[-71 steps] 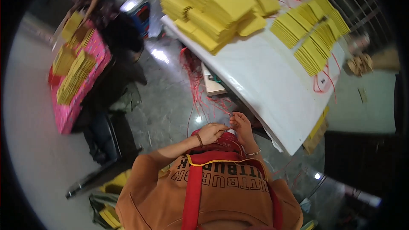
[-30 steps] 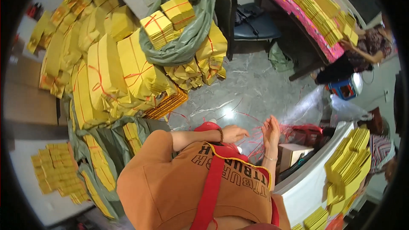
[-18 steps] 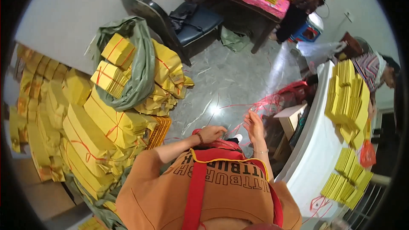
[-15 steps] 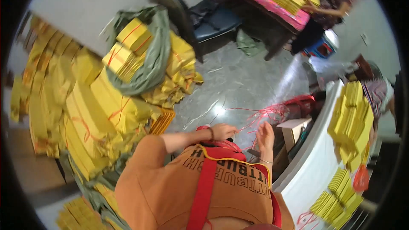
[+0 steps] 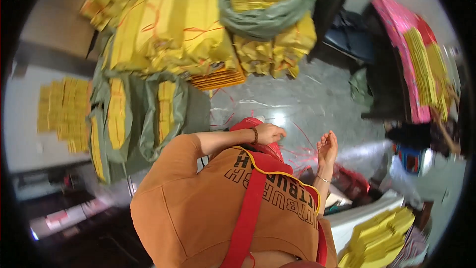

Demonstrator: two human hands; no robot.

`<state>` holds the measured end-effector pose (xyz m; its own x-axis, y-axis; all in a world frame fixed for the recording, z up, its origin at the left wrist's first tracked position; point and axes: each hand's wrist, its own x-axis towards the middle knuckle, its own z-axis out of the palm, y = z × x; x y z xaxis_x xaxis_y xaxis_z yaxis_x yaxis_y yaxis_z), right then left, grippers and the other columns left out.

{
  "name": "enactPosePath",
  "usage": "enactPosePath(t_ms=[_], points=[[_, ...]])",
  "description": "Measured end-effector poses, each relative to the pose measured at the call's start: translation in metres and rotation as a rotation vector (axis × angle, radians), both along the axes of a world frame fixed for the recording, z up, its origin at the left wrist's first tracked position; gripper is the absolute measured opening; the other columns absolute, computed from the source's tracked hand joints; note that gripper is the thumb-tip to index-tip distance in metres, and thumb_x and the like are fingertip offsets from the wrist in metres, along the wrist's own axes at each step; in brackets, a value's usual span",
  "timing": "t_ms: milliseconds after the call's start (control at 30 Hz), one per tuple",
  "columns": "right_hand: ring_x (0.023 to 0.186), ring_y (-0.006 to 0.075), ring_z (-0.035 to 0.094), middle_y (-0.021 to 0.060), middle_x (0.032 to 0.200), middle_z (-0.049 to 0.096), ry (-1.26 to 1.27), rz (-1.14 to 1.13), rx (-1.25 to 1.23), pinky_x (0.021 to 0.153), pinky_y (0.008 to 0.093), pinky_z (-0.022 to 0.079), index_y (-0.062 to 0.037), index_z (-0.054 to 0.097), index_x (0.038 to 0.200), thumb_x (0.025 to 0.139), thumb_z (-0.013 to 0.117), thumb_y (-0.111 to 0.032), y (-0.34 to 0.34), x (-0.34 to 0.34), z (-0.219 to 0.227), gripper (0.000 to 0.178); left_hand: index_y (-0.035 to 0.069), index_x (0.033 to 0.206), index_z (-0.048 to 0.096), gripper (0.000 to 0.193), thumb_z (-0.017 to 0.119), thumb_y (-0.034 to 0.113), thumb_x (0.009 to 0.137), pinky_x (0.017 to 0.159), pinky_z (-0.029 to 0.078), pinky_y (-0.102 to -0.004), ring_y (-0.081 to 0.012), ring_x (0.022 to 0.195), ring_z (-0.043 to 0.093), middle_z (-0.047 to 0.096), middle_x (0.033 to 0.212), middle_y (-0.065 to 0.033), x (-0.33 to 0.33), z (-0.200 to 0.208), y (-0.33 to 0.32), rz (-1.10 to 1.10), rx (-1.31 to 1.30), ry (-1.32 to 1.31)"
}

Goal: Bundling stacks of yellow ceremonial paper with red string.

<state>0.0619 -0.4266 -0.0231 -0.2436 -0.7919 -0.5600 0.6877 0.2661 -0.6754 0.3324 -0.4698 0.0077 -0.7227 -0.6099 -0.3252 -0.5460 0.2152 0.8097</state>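
My left hand (image 5: 270, 133), with a beaded bracelet on its wrist, hangs in front of my red apron (image 5: 243, 201). Its fingers are loosely bent and apart, and I see nothing in them. To the right, my right hand (image 5: 327, 150) is raised with its palm turned up and its fingers spread, also holding nothing. Red strings (image 5: 303, 135) lie on the grey floor below and between the hands. Ahead of me, long yellow paper bundles (image 5: 158, 25) tied with red string are piled up. A green sack (image 5: 258, 27) among them holds more yellow bundles.
More green sacks (image 5: 158, 119) with yellow bundles stand at the left. A dark chair (image 5: 347, 44) and a pink-covered table (image 5: 396, 34) are at the far right, with another person's arm (image 5: 448, 136) beside it. A white table (image 5: 364, 216) carries yellow stacks (image 5: 379, 235) at the near right.
My view has swung left, so the piled bundles now lie straight ahead and the white table has shifted to the lower right. My hands have moved slightly farther apart.
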Motion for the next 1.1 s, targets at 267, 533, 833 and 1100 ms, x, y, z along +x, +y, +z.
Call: enactPosePath(t_ms=[267, 533, 833, 1100], points=[[0.073, 0.0089, 0.058, -0.0027, 0.085, 0.06, -0.032, 0.344, -0.038, 0.059, 0.0246, 0.048, -0.0142, 0.057, 0.103, 0.087, 0.057, -0.023, -0.04, 0.056, 0.0, 0.018, 0.009, 0.11, 0.057, 0.031, 0.046, 0.019, 0.083, 0.072, 0.046, -0.0429, -0.0341, 0.081, 0.06, 0.064, 0.088, -0.0172, 0.04, 0.001, 0.042, 0.365, 0.015, 0.013], [0.076, 0.0084, 0.055, -0.0039, 0.087, 0.058, 0.003, 0.387, -0.035, 0.065, 0.0255, 0.042, -0.015, 0.055, 0.104, 0.086, 0.057, -0.025, -0.064, 0.113, 0.001, 0.02, 0.008, 0.11, 0.056, 0.029, 0.054, 0.014, 0.083, 0.068, 0.046, -0.0287, -0.0154, 0.073, 0.058, 0.062, 0.079, -0.0077, 0.136, -0.034, -0.003, 0.609, 0.051, 0.224], [0.077, 0.0093, 0.054, -0.0024, 0.087, 0.058, 0.035, 0.453, -0.019, 0.065, 0.0262, 0.043, -0.0137, 0.055, 0.105, 0.086, 0.057, -0.025, -0.138, 0.271, 0.012, 0.022, 0.004, 0.115, 0.054, 0.03, 0.048, 0.014, 0.088, 0.078, 0.046, -0.029, -0.0172, 0.09, 0.057, 0.06, 0.107, -0.0069, 0.4, -0.055, -0.157, 1.747, 0.067, 0.608], [0.077, 0.0099, 0.055, -0.0012, 0.088, 0.058, 0.041, 0.739, -0.088, 0.066, 0.0266, 0.044, -0.0118, 0.055, 0.105, 0.086, 0.058, -0.026, -0.214, 0.461, 0.054, 0.023, 0.0, 0.101, 0.05, 0.022, 0.05, 0.0, 0.08, 0.08, 0.043, -0.0341, -0.0264, 0.096, 0.053, 0.055, 0.102, -0.0155, 0.504, -0.066, -0.247, 1.894, -0.383, 0.435]])
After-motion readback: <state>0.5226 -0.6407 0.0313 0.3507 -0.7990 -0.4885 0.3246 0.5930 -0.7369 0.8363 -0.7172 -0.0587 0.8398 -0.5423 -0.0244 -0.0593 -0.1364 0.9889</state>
